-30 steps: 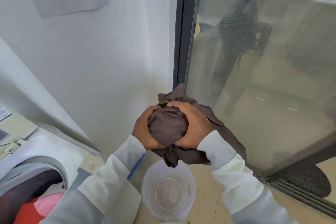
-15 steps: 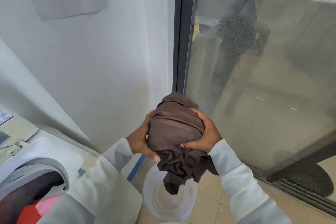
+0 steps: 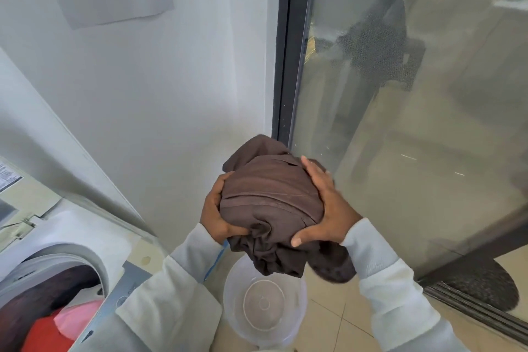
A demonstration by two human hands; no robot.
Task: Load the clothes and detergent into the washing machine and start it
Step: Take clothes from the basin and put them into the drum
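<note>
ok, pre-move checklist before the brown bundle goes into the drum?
1. Left hand grips brown garment: ok.
2. Right hand grips it: ok.
3. Washer opening open: ok.
4. Room in the drum, red and pink clothes already inside: cannot tell.
5. No loose cloth hanging: not ok, folds dangle over the clear tub.
6. Detergent in view: not ok.

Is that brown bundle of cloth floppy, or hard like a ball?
Probably floppy: the brown bundle of cloth wrinkles, and a loose end droops below. It likely needs both hands, left hand and right hand, or it may unroll. It seems light.
</note>
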